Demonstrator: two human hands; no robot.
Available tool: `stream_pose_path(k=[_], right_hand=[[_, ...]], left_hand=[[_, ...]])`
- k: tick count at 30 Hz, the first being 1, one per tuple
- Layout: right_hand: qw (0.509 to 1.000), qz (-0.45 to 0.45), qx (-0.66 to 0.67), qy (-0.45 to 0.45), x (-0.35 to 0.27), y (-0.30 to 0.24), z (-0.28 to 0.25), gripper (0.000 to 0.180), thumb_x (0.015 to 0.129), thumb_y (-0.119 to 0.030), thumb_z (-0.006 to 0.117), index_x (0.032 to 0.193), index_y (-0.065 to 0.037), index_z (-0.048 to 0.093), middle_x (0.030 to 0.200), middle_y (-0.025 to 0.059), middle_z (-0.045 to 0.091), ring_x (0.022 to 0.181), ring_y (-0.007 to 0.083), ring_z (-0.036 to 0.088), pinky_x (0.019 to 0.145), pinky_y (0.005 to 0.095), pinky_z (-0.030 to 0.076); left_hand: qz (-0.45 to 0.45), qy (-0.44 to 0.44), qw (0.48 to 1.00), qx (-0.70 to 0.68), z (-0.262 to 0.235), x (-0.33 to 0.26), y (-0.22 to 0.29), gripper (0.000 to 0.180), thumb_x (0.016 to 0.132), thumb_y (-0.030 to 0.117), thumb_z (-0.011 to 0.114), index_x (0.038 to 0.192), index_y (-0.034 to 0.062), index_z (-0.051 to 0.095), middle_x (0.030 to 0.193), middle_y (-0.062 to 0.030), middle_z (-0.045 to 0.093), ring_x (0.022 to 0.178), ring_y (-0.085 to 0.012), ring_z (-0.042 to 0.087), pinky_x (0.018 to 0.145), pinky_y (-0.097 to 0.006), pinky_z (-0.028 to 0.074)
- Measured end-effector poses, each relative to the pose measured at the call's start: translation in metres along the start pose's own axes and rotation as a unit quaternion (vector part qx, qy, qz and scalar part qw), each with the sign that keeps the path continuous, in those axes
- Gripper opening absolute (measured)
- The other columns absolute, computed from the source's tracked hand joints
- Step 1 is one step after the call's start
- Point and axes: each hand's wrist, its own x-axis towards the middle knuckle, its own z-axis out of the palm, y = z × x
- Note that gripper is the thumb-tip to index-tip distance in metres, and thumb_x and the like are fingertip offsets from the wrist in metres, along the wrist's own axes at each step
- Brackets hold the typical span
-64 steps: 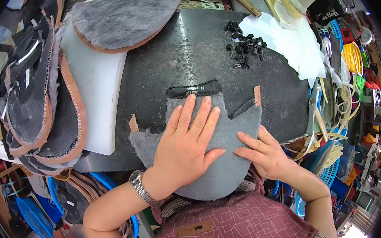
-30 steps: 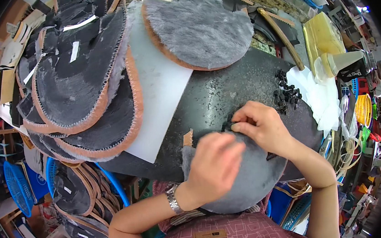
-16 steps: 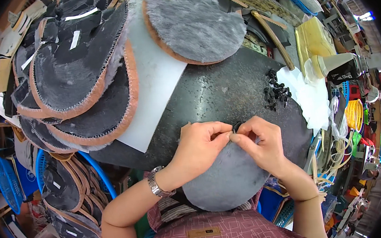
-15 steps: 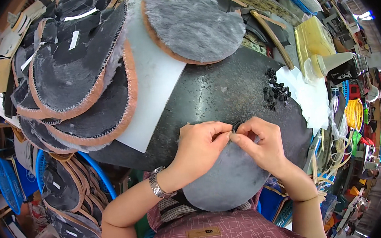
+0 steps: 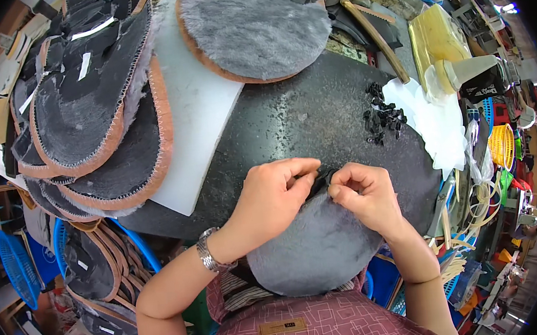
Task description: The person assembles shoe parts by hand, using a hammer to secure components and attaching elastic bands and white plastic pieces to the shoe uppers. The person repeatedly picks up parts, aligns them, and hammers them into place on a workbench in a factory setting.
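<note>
Fingers of left hand [image 5: 270, 201] and right hand [image 5: 365, 194] pinch the black strip [image 5: 319, 181] atop the grey felt piece [image 5: 318, 248]

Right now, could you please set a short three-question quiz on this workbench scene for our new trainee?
1. True or false: both the left hand and the right hand pinch a small black part at the edge of the grey rounded piece.
2. Which wrist wears the metal watch?
3. The pile of small black clips lies: A) beside the white sheet, B) on the fur-lined pieces.

Key: 1 true; 2 left; 3 A.
</note>
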Motion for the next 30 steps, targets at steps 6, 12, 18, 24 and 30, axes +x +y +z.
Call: stream_pose_path(k=[6, 12, 18, 24, 30], right_hand=[[1.000, 0.009, 0.019, -0.010, 0.003, 0.004, -0.002, 0.008, 0.078, -0.006, 0.063, 0.077, 0.002, 0.061, 0.068, -0.0007, 0.059, 0.061, 0.0027, 0.051, 0.055, 0.0206, 0.043], [1.000, -0.008, 0.015, -0.022, 0.004, 0.009, -0.001, 0.007, 0.077, -0.006, 0.064, 0.079, 0.001, 0.062, 0.071, 0.0001, 0.060, 0.062, 0.0036, 0.051, 0.055, 0.0208, 0.043], [0.948, -0.264, -0.146, 0.099, 0.018, 0.006, -0.006, 0.026, 0.076, -0.013, 0.071, 0.099, -0.003, 0.067, 0.087, 0.0095, 0.067, 0.085, 0.0243, 0.061, 0.079, 0.0336, 0.047], [0.990, -0.123, -0.069, -0.027, 0.015, 0.002, -0.014, 0.022, 0.078, -0.013, 0.069, 0.097, -0.002, 0.067, 0.088, 0.0104, 0.067, 0.083, 0.0205, 0.062, 0.075, 0.0302, 0.048], [0.995, -0.086, -0.037, -0.030, 0.010, -0.003, -0.019, 0.019, 0.078, -0.012, 0.069, 0.094, -0.002, 0.067, 0.083, 0.0106, 0.066, 0.078, 0.0196, 0.063, 0.071, 0.0296, 0.048]], left_hand=[[-0.031, -0.081, 0.996, 0.033, -0.007, 0.008, 0.008, 0.019, 0.085, 0.010, 0.063, 0.101, -0.0010, 0.068, 0.076, -0.0063, 0.067, 0.060, -0.0060, 0.057, 0.055, -0.022, 0.047], [0.099, -0.060, 0.991, 0.072, -0.006, 0.016, 0.001, 0.012, 0.081, 0.006, 0.064, 0.089, -0.0013, 0.070, 0.071, -0.0043, 0.066, 0.058, -0.0054, 0.056, 0.051, -0.021, 0.044], [0.057, -0.003, 0.998, 0.015, 0.002, 0.009, 0.000, 0.007, 0.080, 0.003, 0.063, 0.079, -0.0023, 0.068, 0.067, -0.0007, 0.063, 0.057, -0.0024, 0.054, 0.048, -0.019, 0.040], [-0.041, -0.072, 0.995, -0.048, -0.006, 0.007, 0.011, 0.009, 0.082, 0.005, 0.064, 0.088, -0.0011, 0.068, 0.073, -0.0004, 0.062, 0.062, -0.0025, 0.055, 0.053, -0.018, 0.042], [-0.021, -0.122, 0.992, -0.032, -0.008, 0.002, 0.022, 0.013, 0.081, 0.007, 0.067, 0.092, -0.0003, 0.065, 0.079, -0.0007, 0.062, 0.068, -0.0033, 0.057, 0.060, -0.019, 0.045]])
